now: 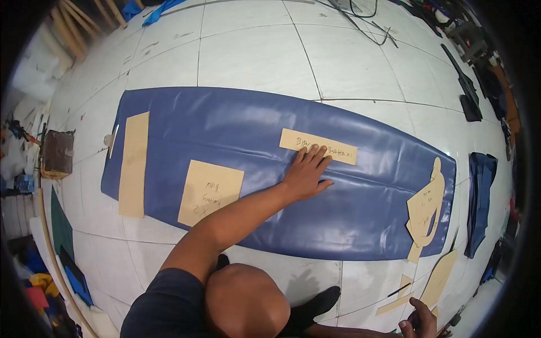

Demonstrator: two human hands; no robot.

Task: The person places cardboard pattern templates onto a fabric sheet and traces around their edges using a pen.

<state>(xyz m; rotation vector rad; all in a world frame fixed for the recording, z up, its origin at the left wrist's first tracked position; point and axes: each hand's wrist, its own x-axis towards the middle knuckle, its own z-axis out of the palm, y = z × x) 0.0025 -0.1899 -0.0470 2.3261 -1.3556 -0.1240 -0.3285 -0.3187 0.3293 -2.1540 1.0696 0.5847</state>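
My left hand (307, 172) lies flat with spread fingers on the lower edge of a narrow beige card (344, 153) with handwriting, on a blue sheet (338, 214). My right hand (421, 320) is low at the right, over the floor, its fingers bent and apart with nothing visible between them. Just above it, a dark pen (399, 290) lies across small beige pieces. On the sheet's left are a long beige strip (133, 166) and a squarish written card (211, 191). Curved beige templates (425, 211) lie at its right end.
White floor tiles (248, 53) surround the sheet. Another beige template (438, 279) lies beside the right hand. Folded dark blue material (482, 203) is at the far right. A brown box (58, 153) stands at the left. My knee (245, 301) is at the bottom, and black cables (360, 25) lie at the top.
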